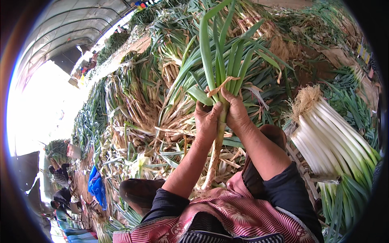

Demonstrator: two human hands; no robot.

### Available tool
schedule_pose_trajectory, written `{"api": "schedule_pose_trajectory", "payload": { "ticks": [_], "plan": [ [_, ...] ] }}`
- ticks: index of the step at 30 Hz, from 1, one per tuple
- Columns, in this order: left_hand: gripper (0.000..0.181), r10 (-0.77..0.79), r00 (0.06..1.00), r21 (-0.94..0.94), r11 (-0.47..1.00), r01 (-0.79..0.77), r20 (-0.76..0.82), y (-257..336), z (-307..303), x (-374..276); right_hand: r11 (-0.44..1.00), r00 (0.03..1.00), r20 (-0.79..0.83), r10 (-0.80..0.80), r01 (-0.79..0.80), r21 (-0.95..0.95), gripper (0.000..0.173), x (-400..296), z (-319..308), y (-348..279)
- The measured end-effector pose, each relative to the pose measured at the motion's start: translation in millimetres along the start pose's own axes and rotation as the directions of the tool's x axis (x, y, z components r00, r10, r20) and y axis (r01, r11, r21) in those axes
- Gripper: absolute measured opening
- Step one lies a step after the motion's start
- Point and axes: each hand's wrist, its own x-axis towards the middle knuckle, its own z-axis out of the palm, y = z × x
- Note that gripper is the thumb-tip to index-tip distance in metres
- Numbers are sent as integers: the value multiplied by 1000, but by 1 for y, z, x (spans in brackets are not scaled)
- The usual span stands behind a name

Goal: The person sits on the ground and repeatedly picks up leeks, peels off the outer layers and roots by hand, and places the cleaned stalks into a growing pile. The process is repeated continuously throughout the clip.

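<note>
Both hands are at one long green onion (pixel 219 133), held before me with its leaves pointing away and its soil-stained root end near my lap. My left hand (pixel 206 117) grips it where the stalk meets the leaves, with a folded green leaf (pixel 199 94) at its fingers. On the other side of the stalk, my right hand (pixel 235 111) closes around the same spot. A dry brown leaf strip (pixel 223 86) crosses the green leaves just above my right thumb. Some of my fingers are hidden behind the stalk.
Peeled white green onions (pixel 328 136) lie on a low rack (pixel 302 173) at my right. Heaps of unpeeled green onions (pixel 133 100) spread ahead and left, with peelings (pixel 142 164) between my knees. A blue plastic bag (pixel 97 186) and other people (pixel 60 176) are at left.
</note>
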Motion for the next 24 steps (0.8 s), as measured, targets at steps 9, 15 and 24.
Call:
{"api": "schedule_pose_trajectory", "payload": {
  "ticks": [9, 15, 24],
  "plan": [
    [32, 195, 980, 480, 858, -183, 25, 14, -5, -8, 997, 996, -90, 1, -7, -71, 24, -1, 12, 4],
    [7, 426, 883, 726, 542, -423, 196, 24, -8, -11, 987, 996, -86, 10, -24, -162, 19, 6, 4, 11],
    [21, 490, 872, 843, 470, -264, 0, 55, -157, -91, 935, 916, -297, -270, 175, -308, 14, 57, -29, -58]
  ]
}}
